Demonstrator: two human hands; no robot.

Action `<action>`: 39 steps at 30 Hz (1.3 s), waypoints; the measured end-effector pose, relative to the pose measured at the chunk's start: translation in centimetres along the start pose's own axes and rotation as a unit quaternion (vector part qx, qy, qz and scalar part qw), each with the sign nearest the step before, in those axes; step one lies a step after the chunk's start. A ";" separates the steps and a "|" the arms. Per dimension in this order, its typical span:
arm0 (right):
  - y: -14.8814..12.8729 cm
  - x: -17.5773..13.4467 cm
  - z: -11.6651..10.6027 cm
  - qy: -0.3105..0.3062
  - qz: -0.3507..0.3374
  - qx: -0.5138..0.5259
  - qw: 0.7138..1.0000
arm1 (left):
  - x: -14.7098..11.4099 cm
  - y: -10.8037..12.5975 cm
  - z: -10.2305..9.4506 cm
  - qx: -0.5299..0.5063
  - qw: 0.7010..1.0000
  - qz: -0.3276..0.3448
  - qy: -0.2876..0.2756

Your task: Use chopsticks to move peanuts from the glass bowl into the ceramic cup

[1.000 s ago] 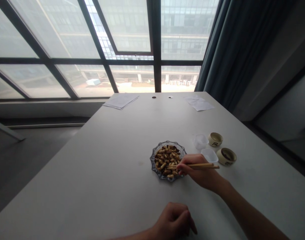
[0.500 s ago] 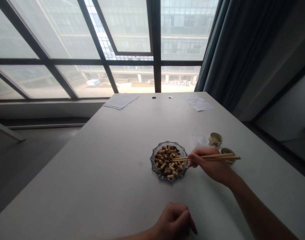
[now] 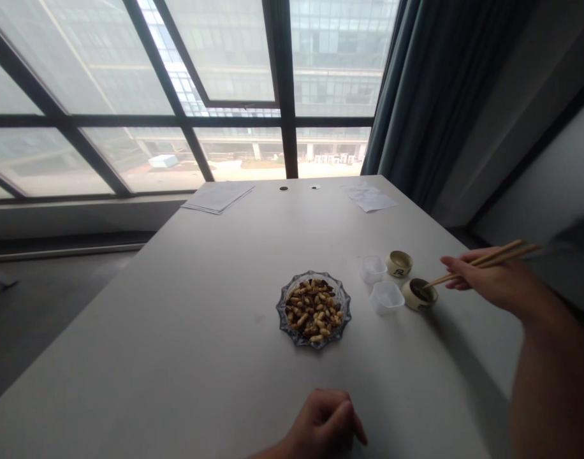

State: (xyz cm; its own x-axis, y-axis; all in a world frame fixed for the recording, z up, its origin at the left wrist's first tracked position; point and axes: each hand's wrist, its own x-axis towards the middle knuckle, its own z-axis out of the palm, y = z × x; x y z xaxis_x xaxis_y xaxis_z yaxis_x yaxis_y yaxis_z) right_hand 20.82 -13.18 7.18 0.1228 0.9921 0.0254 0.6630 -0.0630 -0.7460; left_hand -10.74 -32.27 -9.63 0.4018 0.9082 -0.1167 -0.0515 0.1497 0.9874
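My right hand (image 3: 488,277) is closed round a pair of wooden chopsticks (image 3: 493,258). Their tips reach into the nearer small cream cup (image 3: 410,301), which has something dark inside; whether the tips pinch anything is too small to tell. A scalloped glass bowl (image 3: 281,313) in mid-table holds many peanuts (image 3: 315,312) mixed with dark brown bits. Below the bowl, near the front of the table, my left hand (image 3: 324,422) rests with its fingers curled in and nothing visible in them.
Two clear plastic tubs (image 3: 386,299) stand between the bowl and the cups. Behind the nearer cup is another cream cup (image 3: 399,263) with a dark mark. Paper sheets (image 3: 218,197) lie at the far left of the white table (image 3: 201,306), and another sheet (image 3: 371,197) at the far right.
My right hand has moved right with the chopsticks, from over the glass bowl to the nearer cup. The tubs and cups are now uncovered. The view has shifted slightly right.
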 end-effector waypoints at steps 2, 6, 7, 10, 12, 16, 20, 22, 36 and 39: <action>0.1 0.7 1.0 -0.017 0.014 0.017 1.000 | 0.1 0.0 -0.1 0.005 1.000 0.000 0.000; 0.3 1.5 2.5 -0.006 0.001 0.051 0.999 | 0.2 0.0 -0.1 0.003 1.000 -0.009 -0.003; 0.3 1.5 2.5 0.004 -0.007 0.053 0.999 | 0.2 0.0 -0.1 0.002 1.000 -0.010 -0.004; 0.0 0.9 2.0 0.033 -0.030 0.049 0.998 | 0.1 -0.1 0.0 0.007 1.000 -0.005 -0.003; -1.0 0.0 1.9 0.038 -0.044 0.053 0.997 | 0.0 -0.1 0.0 0.011 1.000 -0.004 -0.003; -4.2 -2.8 4.0 -0.010 -0.113 0.098 0.989 | 0.0 0.0 -0.1 0.010 1.000 -0.018 -0.004; -7.0 -5.6 8.9 -0.193 -0.224 0.128 0.947 | 0.0 0.3 0.0 0.006 1.000 -0.021 -0.004; -7.6 -6.5 11.2 -0.261 -0.263 0.141 0.918 | -0.1 0.3 0.2 0.001 1.000 -0.029 -0.003; -6.3 -7.2 15.8 -0.324 -0.297 0.158 0.884 | 0.0 -0.3 0.3 -0.012 0.999 -0.033 -0.003; -6.4 -7.2 15.9 -0.314 -0.299 0.150 0.889 | 0.0 -0.3 0.3 -0.009 0.999 -0.031 -0.007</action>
State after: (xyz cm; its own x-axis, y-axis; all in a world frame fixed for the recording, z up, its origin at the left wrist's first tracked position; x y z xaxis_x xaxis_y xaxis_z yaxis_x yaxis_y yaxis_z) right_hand 4.00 -18.21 1.18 -0.6838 0.7092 0.1718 0.2328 0.4352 -0.8697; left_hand -10.41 -32.44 -9.91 0.4177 0.8915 -0.1755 -0.0425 0.2121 0.9763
